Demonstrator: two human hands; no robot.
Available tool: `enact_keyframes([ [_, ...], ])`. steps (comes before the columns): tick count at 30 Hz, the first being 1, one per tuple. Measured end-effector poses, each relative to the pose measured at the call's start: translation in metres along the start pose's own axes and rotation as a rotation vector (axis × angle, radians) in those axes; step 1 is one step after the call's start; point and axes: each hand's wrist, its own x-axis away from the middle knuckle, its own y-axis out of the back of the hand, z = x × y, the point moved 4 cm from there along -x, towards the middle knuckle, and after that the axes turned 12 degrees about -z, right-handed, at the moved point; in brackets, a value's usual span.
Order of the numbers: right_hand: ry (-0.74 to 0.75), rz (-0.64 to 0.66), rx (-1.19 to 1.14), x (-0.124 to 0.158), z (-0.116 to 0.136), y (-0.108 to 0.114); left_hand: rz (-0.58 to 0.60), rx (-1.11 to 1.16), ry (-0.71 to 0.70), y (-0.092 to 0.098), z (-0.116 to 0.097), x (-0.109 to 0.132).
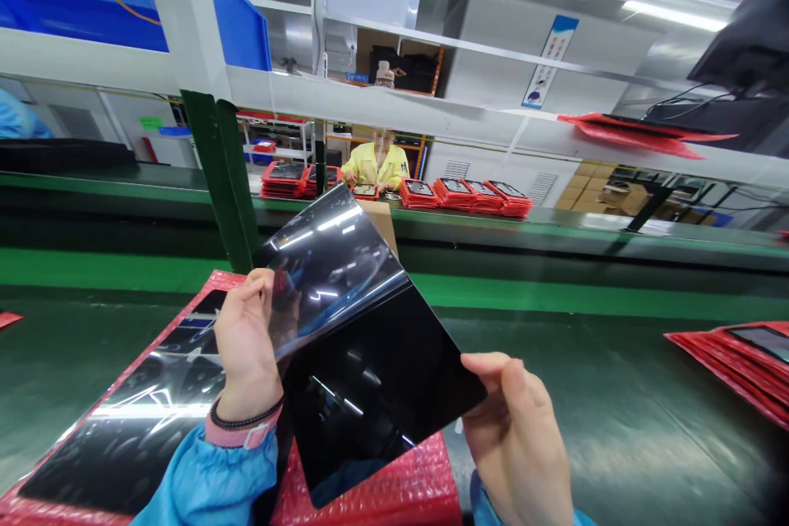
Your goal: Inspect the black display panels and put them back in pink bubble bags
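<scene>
- A second glossy black sheet [123, 419] lies on red bubble wrap [394, 485] at the near left edge of the green worktop [616, 403].
- The left hand [246, 345] pinches the edge of a shiny transparent film [326, 263], which is lifted partly off the panel.
- The glossy black rectangular panel [376, 394] is held tilted above the bubble wrap, at the near edge.
- The right hand [518, 436] grips the panel's right corner with the thumb on top; its fingers are hidden.
- Stacked red trays [740, 362] sit at the right edge.
</scene>
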Motion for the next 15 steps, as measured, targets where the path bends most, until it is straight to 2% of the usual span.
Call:
enact_keyframes([
  [3,-0.135,0.092,-0.098,0.004,0.004,-0.01,-0.043,0.033,-0.008,0.001,-0.002,-0.003],
  [6,-0.192,0.159,-0.043,0.003,0.009,-0.013,-0.003,0.05,0.017,-0.001,-0.006,-0.003],
  [11,-0.065,0.268,0.19,-0.007,0.01,-0.01,0.084,0.042,0.039,-0.006,-0.013,0.003],
  [15,-0.049,0.308,0.243,-0.008,0.005,-0.012,0.17,0.003,0.072,-0.007,-0.015,0.011],
])
